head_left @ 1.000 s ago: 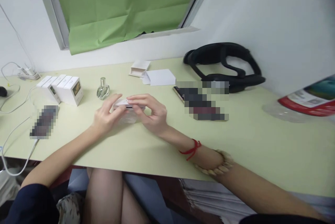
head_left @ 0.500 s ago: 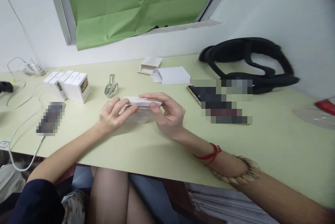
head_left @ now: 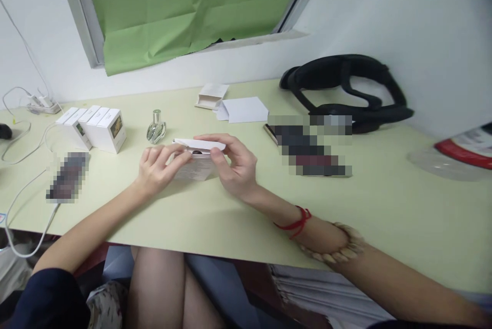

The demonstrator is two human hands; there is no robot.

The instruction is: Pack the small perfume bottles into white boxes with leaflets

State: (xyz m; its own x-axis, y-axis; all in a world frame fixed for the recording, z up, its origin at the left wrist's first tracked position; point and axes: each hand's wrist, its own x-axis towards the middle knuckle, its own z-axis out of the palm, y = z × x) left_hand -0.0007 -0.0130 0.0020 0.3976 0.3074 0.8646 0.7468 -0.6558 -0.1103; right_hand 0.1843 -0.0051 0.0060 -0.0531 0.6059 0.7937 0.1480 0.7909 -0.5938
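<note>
Between my two hands a small white cardboard box [head_left: 196, 169] stands on the table, printed with small text on the side facing me. Its top flap is lifted a little, and something dark shows in the gap under it. My left hand [head_left: 158, 167] grips the box's left upper edge with fingers closed. My right hand [head_left: 239, 167] has its fingers on the flap and its thumb at the front right edge. A clear glass bottle with a silver cap [head_left: 156, 129] stands just behind my left hand.
Several white boxes [head_left: 102, 129] stand together at the left, near a charging phone [head_left: 68, 176] and its cable. Behind the hands lie an opened small box [head_left: 212, 96] and white folded card [head_left: 246, 109]. A blurred-out device [head_left: 303, 149] and a black headset [head_left: 346, 85] lie right.
The box's top flap has risen, opening a gap with something dark inside. Both hands stay on the box. The whole view has shifted slightly.
</note>
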